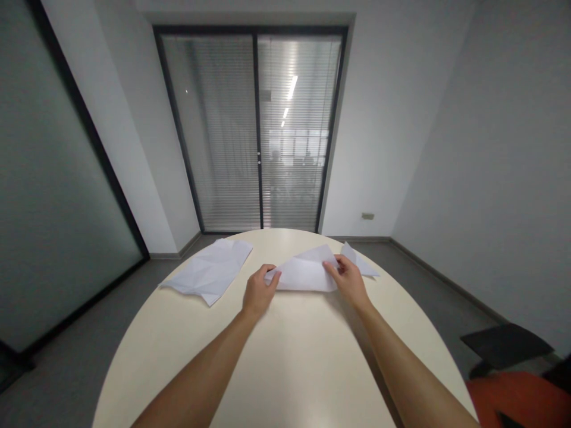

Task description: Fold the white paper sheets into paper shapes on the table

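Observation:
A white sheet of paper, folded with a pointed upper edge, is held between my two hands just over the table. My left hand pinches its left corner between thumb and fingers. At the right end, my right hand grips it the same way, thumb on the near face. Behind the right hand lies a smaller folded piece of white paper, partly hidden by that hand. Off to the left, a creased white sheet rests on the table with one corner bent.
The pale round table reaches from me toward a glass door with blinds. An orange chair with a black armrest stands at the lower right. White walls rise on both sides.

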`<state>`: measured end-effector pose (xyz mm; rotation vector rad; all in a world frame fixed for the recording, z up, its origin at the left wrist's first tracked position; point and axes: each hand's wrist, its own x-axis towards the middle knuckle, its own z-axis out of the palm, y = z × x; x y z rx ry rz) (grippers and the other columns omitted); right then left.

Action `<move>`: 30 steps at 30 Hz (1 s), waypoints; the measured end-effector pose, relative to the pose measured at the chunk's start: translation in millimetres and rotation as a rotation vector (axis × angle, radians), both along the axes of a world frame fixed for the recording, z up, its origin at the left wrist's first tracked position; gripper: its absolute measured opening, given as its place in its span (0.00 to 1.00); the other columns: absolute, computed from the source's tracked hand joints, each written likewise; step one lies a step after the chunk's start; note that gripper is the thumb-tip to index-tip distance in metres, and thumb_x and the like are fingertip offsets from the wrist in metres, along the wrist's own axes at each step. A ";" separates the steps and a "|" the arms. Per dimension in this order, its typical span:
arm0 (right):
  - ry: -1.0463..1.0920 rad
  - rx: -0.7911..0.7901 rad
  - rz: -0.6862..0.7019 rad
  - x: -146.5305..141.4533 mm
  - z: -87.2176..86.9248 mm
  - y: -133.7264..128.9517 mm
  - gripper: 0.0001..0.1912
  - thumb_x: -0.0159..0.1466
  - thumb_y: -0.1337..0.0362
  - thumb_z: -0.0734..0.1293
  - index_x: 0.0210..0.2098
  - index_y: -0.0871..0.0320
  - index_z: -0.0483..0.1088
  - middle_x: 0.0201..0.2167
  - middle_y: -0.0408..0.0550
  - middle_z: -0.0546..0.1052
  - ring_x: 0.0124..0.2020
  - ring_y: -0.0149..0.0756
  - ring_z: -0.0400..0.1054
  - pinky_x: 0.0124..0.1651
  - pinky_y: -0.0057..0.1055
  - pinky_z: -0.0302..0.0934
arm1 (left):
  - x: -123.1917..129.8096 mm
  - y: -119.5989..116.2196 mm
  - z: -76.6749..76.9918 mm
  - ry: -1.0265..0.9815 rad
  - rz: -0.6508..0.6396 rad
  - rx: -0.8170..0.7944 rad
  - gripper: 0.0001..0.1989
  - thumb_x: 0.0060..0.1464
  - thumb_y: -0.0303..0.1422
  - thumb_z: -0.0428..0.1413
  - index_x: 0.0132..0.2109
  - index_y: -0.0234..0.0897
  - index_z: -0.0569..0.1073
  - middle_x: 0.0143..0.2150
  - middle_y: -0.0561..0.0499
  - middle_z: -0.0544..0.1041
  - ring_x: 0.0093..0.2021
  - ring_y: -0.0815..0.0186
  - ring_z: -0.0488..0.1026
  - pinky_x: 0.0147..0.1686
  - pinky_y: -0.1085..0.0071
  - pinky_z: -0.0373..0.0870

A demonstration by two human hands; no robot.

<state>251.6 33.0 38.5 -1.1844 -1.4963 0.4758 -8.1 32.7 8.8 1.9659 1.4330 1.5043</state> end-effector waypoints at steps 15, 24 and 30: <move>0.009 -0.053 -0.221 9.7 -18.1 11.5 0.30 0.57 0.48 0.69 0.53 0.57 0.69 0.49 0.56 0.76 0.41 0.44 0.72 0.44 0.41 0.66 | -4.1 15.1 -11.0 -0.173 -0.019 -0.087 0.04 0.58 0.31 0.55 0.38 0.38 0.75 0.40 0.48 0.80 0.45 0.61 0.77 0.52 0.63 0.71; -0.459 -0.116 0.072 -23.2 -19.4 -8.3 0.25 0.68 0.50 0.61 0.58 0.55 0.70 0.58 0.55 0.72 0.52 0.44 0.71 0.56 0.41 0.64 | 5.1 -0.4 -2.4 0.133 0.042 -0.247 0.09 0.60 0.27 0.53 0.44 0.41 0.76 0.46 0.48 0.82 0.48 0.63 0.78 0.51 0.68 0.70; -0.811 -0.208 0.226 -23.5 -23.0 -13.1 0.25 0.69 0.54 0.60 0.60 0.58 0.70 0.63 0.58 0.68 0.64 0.50 0.61 0.66 0.48 0.52 | 15.7 -19.3 15.0 0.420 0.017 -0.276 0.11 0.65 0.39 0.51 0.43 0.45 0.78 0.39 0.51 0.83 0.39 0.63 0.79 0.39 0.72 0.67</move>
